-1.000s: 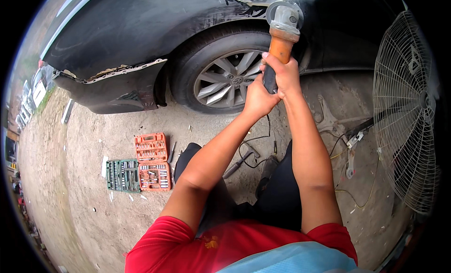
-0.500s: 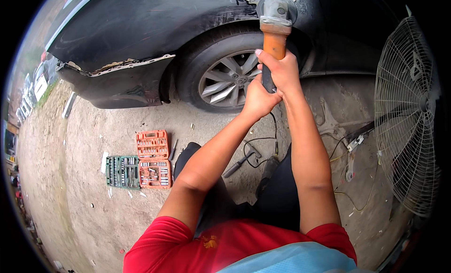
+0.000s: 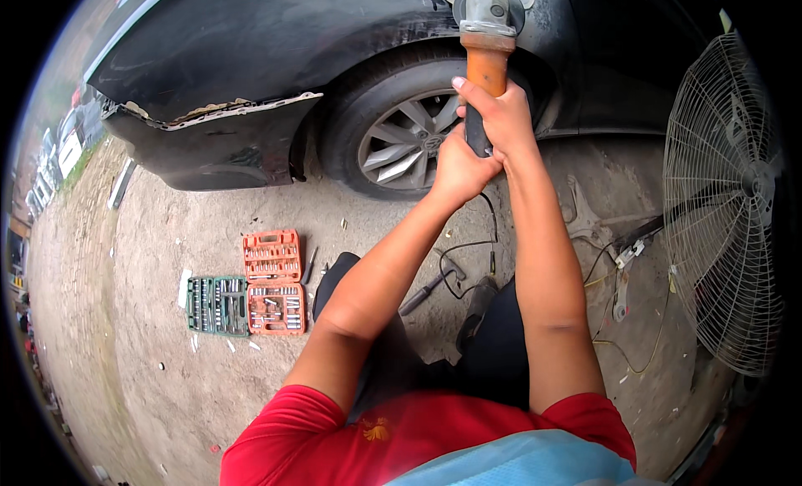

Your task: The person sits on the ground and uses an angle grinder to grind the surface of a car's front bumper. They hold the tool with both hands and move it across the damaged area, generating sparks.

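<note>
We have raised the orange-handled grinder (image 3: 486, 47) higher onto the black car's fender (image 3: 351, 35), left hand (image 3: 458, 168) and right hand (image 3: 499, 118) fingers wrapped tight.

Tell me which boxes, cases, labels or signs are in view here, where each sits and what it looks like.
Orange tool case: open on the dirt, left of the person's legs; two rectangular halves holding sockets.
Green tool case: open, flat, touching the orange one's left side; dark green trays of metal bits.
Labels, signs, screens: none that I can make out.
</note>
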Action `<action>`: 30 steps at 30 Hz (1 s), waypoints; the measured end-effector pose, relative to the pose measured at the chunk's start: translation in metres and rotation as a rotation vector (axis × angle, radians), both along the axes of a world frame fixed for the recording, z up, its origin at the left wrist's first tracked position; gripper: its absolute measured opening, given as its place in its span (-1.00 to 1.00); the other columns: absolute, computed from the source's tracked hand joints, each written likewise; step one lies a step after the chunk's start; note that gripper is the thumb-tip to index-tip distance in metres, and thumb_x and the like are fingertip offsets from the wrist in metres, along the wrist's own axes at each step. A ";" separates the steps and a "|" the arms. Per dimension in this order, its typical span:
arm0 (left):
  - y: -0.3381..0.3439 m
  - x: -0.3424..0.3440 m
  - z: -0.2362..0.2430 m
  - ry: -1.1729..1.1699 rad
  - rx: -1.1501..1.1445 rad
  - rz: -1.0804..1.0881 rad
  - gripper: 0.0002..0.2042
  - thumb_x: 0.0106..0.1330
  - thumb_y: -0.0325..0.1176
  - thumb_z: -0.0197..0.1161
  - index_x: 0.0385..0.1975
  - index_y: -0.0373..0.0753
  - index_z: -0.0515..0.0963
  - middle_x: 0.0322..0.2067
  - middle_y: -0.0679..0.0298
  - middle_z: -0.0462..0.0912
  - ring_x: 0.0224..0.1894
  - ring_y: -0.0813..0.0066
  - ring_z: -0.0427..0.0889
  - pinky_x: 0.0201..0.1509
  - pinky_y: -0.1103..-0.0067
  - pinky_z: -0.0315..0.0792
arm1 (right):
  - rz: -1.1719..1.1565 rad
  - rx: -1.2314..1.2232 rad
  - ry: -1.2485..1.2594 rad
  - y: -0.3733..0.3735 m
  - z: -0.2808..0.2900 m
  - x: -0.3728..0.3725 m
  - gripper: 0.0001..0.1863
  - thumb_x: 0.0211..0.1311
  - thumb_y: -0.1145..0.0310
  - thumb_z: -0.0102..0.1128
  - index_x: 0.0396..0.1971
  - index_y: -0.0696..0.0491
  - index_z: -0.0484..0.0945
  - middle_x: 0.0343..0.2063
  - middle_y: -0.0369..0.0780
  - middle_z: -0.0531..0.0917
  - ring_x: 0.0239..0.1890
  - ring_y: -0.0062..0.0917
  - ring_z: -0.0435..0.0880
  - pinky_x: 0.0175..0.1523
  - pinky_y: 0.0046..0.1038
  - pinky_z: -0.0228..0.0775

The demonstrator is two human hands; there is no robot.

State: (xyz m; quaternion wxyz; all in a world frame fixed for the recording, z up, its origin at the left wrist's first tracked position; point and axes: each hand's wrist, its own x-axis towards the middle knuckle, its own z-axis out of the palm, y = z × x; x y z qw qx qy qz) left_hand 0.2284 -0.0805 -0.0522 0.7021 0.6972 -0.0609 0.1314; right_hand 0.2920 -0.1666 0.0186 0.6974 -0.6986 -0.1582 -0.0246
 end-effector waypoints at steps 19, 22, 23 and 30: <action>-0.013 0.010 -0.001 -0.011 -0.113 -0.060 -0.62 0.27 -0.35 0.54 0.00 -0.35 0.61 -0.15 0.26 0.79 -0.11 0.53 0.73 0.02 0.47 0.61 | -0.028 -0.084 -0.062 -0.006 0.010 0.006 -0.55 0.28 0.12 0.67 -0.15 0.17 0.69 -0.36 -0.26 0.74 -0.40 -0.60 0.74 -0.27 -0.49 0.62; -0.014 0.014 -0.004 -0.022 -0.091 -0.026 -0.62 0.26 -0.36 0.54 0.00 -0.36 0.60 -0.15 0.25 0.79 -0.10 0.53 0.73 0.03 0.47 0.62 | -0.085 -0.082 -0.050 -0.007 0.014 0.003 -0.52 0.28 0.11 0.68 -0.12 0.20 0.68 -0.36 -0.25 0.74 -0.38 -0.58 0.75 -0.27 -0.48 0.62; -0.016 0.011 -0.001 -0.003 -0.050 -0.023 -0.62 0.26 -0.37 0.54 0.00 -0.36 0.60 -0.14 0.25 0.79 -0.10 0.53 0.73 0.03 0.47 0.62 | -0.102 -0.059 -0.029 -0.011 0.010 0.001 -0.51 0.27 0.10 0.68 -0.11 0.20 0.68 -0.36 -0.25 0.74 -0.38 -0.58 0.75 -0.27 -0.48 0.63; -0.018 0.012 0.001 -0.101 -0.202 -0.024 -0.60 0.25 -0.32 0.58 -0.01 -0.36 0.60 -0.13 0.27 0.79 -0.08 0.56 0.72 0.06 0.49 0.61 | -0.047 -0.180 -0.101 -0.006 0.015 0.007 -0.49 0.26 0.09 0.68 -0.11 0.21 0.67 -0.38 -0.26 0.73 -0.39 -0.60 0.73 -0.27 -0.47 0.61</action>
